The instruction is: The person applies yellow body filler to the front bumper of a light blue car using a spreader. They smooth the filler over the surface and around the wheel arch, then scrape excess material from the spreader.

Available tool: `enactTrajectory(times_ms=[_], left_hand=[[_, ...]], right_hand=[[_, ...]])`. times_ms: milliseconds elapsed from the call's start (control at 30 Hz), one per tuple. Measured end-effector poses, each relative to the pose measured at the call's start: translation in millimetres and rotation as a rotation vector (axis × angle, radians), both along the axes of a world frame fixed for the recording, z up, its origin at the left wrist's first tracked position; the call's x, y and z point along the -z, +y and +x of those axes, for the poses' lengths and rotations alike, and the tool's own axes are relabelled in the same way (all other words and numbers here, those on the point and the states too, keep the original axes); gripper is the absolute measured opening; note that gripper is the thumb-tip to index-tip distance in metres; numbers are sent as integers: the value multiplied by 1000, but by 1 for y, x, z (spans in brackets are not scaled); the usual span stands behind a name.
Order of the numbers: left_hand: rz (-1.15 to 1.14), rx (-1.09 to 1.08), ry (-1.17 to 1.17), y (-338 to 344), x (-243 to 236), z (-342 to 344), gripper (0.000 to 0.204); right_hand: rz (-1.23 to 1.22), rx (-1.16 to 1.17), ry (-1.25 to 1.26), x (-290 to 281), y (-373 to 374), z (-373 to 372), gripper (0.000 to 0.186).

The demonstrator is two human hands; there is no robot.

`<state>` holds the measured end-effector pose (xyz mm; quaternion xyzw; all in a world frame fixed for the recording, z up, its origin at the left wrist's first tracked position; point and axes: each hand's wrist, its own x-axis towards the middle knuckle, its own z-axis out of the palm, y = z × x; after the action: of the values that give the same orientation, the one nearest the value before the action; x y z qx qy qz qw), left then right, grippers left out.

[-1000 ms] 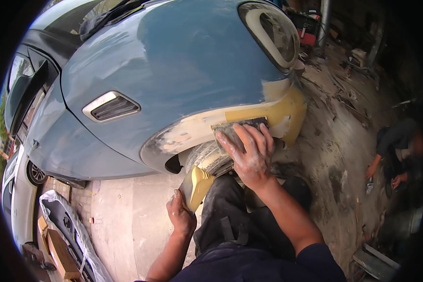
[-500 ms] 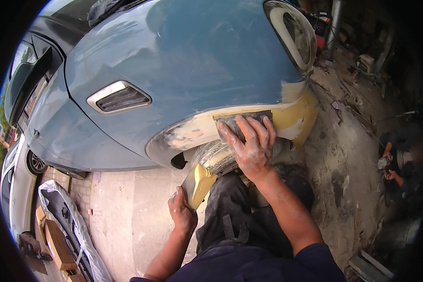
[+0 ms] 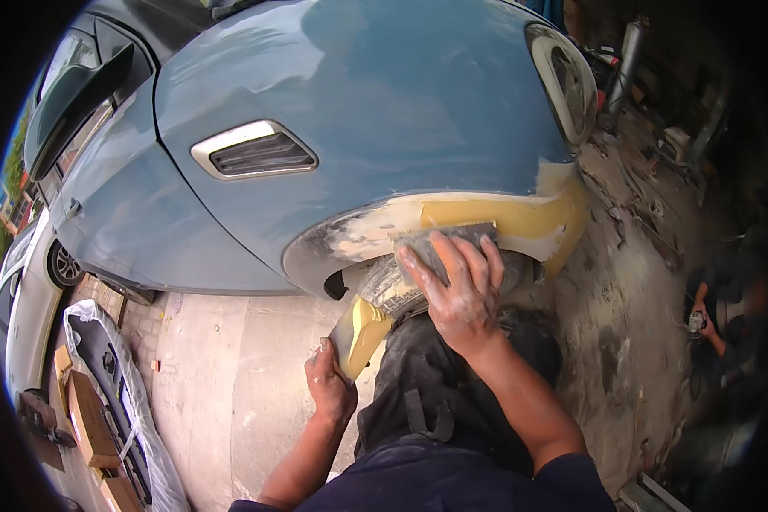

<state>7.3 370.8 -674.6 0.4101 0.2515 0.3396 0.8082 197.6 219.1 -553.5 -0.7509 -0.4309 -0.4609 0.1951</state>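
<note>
My right hand (image 3: 463, 294) grips a flat dark spreader (image 3: 471, 231), fingers spread across its face. The spreader's far edge lies along the lower lip of the wheel arch on a blue-grey car fender (image 3: 418, 111). Just beyond it, a smooth band of yellow body filler (image 3: 486, 212) covers the arch, over a sanded pale patch (image 3: 375, 229). Lower left, my left hand (image 3: 331, 388) pinches a grey plate (image 3: 343, 341) carrying a thick lump of yellow filler (image 3: 369, 334). Behind the hands, the tyre (image 3: 388, 286) is partly hidden.
A side vent (image 3: 260, 154) and a headlight (image 3: 565, 85) flank the fender. Cardboard boxes (image 3: 92, 420) and a plastic-wrapped dark part (image 3: 115, 375) lie at left. Another person (image 3: 717, 316) holds something at far right, amid clutter. A white car (image 3: 32, 316) stands at far left.
My right hand's spreader has come down off the filler toward the arch lip, uncovering a smooth yellow band. The left hand keeps its hold. My view has shifted, so the car sits farther right.
</note>
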Motion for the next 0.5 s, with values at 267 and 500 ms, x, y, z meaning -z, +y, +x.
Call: enactTrajectory(times_ms=[267,500], left_hand=[[-25,-32,-3,9,-1,-13,49],[-1,-2,13,11,-2,-4,49]], right_hand=[[-10,54,-45,-8,40,16,52],[-37,84,-76,6,42,29,49]])
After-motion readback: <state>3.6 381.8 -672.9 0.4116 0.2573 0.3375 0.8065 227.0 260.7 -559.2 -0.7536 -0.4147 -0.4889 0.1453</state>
